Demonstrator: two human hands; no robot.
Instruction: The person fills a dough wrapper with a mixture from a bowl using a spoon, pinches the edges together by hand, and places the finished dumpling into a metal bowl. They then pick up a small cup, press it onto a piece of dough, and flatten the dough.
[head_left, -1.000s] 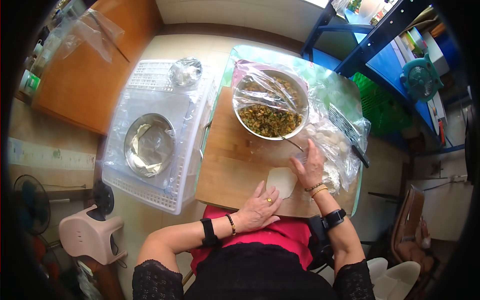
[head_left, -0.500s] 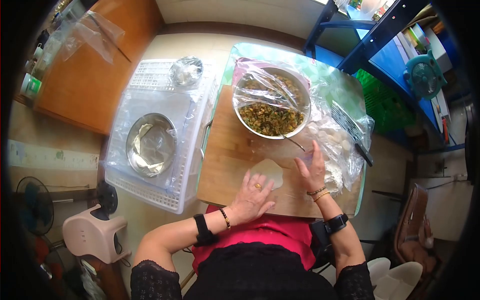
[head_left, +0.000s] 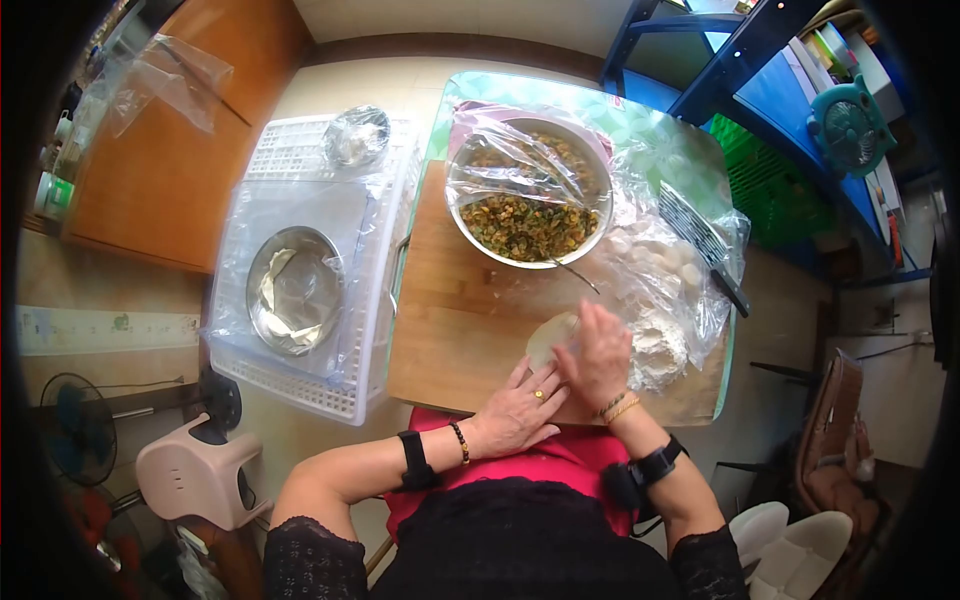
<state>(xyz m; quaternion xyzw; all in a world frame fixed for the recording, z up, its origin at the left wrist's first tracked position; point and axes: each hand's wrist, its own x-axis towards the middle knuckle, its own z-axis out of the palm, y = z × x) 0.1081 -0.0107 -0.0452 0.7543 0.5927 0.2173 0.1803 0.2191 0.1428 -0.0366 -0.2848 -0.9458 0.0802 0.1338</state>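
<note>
A thin, pale dough wrapper (head_left: 546, 340) lies near the front of the wooden board (head_left: 450, 320). My left hand (head_left: 512, 408) rests at the board's front edge, fingers stretched out and their tips by the wrapper's near edge. Over the wrapper's right side is my right hand (head_left: 598, 355), slightly blurred, its fingers extended and its thumb near the left fingertips. Part of the wrapper is hidden beneath it. Behind both hands stands a bowl of chopped filling (head_left: 530, 228), partly covered by plastic film, with a thin metal handle (head_left: 580, 277) sticking out towards me.
Right of the board's middle are a heap of flour (head_left: 657, 350), dough pieces under plastic (head_left: 665, 255) and a black-handled slotted tool (head_left: 728, 291). On the left, a white crate (head_left: 350, 395) carries a metal bowl (head_left: 338, 290) holding dough and a film-wrapped bowl (head_left: 356, 137).
My right hand has moved left from beside the flour onto the wrapper. My left hand has slid slightly nearer to me, off most of the wrapper. The view has shifted a little.
</note>
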